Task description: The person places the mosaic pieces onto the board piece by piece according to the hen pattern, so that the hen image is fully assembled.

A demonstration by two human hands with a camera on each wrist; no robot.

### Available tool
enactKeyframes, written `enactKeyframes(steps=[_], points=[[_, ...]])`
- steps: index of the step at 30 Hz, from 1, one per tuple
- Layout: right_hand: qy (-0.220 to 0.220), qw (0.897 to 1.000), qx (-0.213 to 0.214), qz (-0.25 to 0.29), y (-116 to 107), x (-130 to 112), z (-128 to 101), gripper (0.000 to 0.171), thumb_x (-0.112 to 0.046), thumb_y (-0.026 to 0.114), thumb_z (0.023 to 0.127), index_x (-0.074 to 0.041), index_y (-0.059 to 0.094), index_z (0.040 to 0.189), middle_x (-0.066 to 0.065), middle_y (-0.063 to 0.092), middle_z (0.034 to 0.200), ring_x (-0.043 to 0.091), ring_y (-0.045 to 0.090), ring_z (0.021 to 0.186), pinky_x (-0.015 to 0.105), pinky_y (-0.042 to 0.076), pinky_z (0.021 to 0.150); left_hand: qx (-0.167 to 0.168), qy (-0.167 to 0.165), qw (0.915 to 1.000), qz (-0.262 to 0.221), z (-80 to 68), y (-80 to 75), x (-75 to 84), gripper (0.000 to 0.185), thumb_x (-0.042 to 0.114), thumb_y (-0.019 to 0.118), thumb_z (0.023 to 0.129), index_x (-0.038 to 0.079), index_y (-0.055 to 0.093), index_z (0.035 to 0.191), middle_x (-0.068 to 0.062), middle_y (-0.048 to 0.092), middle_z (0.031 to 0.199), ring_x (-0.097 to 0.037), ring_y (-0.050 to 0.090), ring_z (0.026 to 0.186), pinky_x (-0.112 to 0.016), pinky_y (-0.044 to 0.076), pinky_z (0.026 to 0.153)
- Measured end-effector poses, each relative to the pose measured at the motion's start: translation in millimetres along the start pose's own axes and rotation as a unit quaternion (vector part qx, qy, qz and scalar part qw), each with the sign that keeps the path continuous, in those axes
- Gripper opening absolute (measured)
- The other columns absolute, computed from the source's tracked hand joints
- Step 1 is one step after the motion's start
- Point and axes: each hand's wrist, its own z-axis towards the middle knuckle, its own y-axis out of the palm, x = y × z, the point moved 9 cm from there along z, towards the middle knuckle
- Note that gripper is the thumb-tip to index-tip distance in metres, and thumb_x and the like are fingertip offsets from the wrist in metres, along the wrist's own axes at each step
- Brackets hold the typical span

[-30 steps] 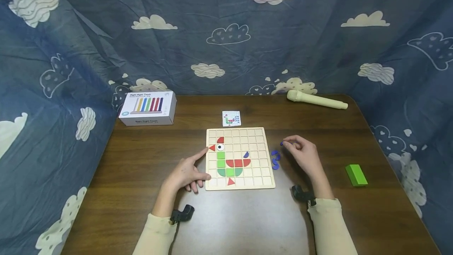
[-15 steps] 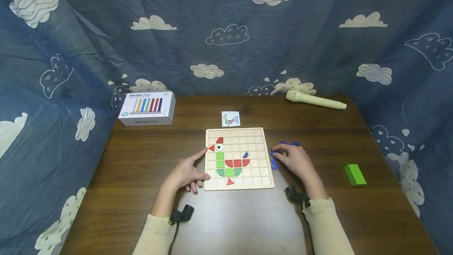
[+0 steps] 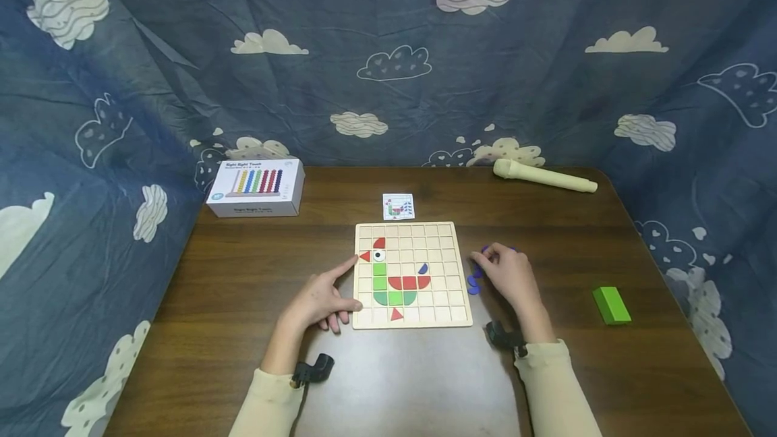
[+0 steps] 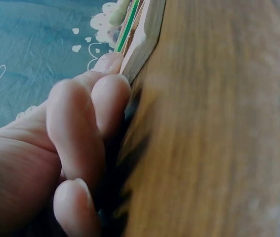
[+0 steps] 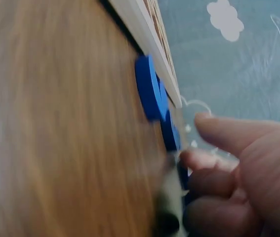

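A square wooden grid board bears a bird-like figure of flat red, green and blue pieces and an eye tile. My left hand touches the board's left edge with index finger and thumb spread apart. In the left wrist view its other fingers are loosely bent beside the edge. My right hand hovers right of the board, over loose blue curved pieces. In the right wrist view, the thumb stands apart from the index finger, with no piece seen between them. One blue piece lies near the board's edge.
A small picture card lies behind the board. A white box stands at the back left, and a pale microphone-shaped object lies at the back right. The green block sits farther right on the wooden table.
My right hand has moved left from the blue piece it pinched, toward the pieces beside the board. Blue pieces behind the hand came into view. The left hand stays at the board's edge.
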Motion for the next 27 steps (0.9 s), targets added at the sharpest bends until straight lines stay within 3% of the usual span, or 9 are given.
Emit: enactKeyframes(steps=[4,7,11,20,27], points=[[-0.021,0.998,-0.032,0.042,1.3,1.9,2.3,0.025,-0.038,0.07,0.093,-0.016,0.072,0.105,-0.001,0.05,0.058,0.014,0.043,0.05,0.028,0.035,0.046,0.003,-0.007,1.0,-0.001,0.0,-1.3,-0.3,0.097,0.03,0.085,0.08,0.051,0.025,0.153,-0.012,0.07,0.062,-0.023,0.065,0.043,-0.028,0.047,0.035],[-0.035,0.996,-0.067,0.044,5.1,0.3,2.1,0.028,-0.033,0.072,0.092,-0.019,0.071,0.116,-0.001,0.048,0.058,0.014,0.041,0.049,0.027,0.034,0.045,0.006,-0.012,0.9999,-0.001,0.7,-2.2,-1.8,0.097,0.031,0.085,0.079,0.052,0.026,0.153,-0.012,0.07,0.062,-0.023,0.065,0.044,-0.027,0.047,0.036],[-0.024,0.996,-0.079,0.03,7.9,1.0,0.4,0.03,-0.033,0.073,0.091,-0.015,0.072,0.115,-0.001,0.05,0.057,0.014,0.042,0.049,0.027,0.034,0.045,0.004,-0.014,0.9999,0.002,1.2,-1.2,-3.0,0.097,0.031,0.085,0.079,0.053,0.026,0.152,-0.012,0.07,0.063,-0.024,0.066,0.044,-0.027,0.047,0.036],[0.003,1.0,-0.023,0.006,2.5,1.2,0.8,0.031,-0.036,0.076,0.087,-0.01,0.072,0.104,0.001,0.057,0.064,0.014,0.048,0.055,0.028,0.037,0.049,0.006,-0.008,0.9999,0.009,1.4,-1.7,-1.5,0.097,0.031,0.085,0.079,0.052,0.025,0.153,-0.011,0.07,0.063,-0.024,0.066,0.044,-0.028,0.048,0.036],[0.005,1.0,-0.029,0.011,2.4,3.0,-0.2,0.033,-0.035,0.077,0.087,-0.008,0.072,0.105,0.001,0.057,0.062,0.014,0.048,0.054,0.027,0.037,0.048,0.006,-0.009,0.9999,0.011,-0.2,-1.3,-1.4,0.098,0.031,0.085,0.079,0.05,0.025,0.154,-0.011,0.07,0.063,-0.024,0.066,0.045,-0.028,0.048,0.036]])
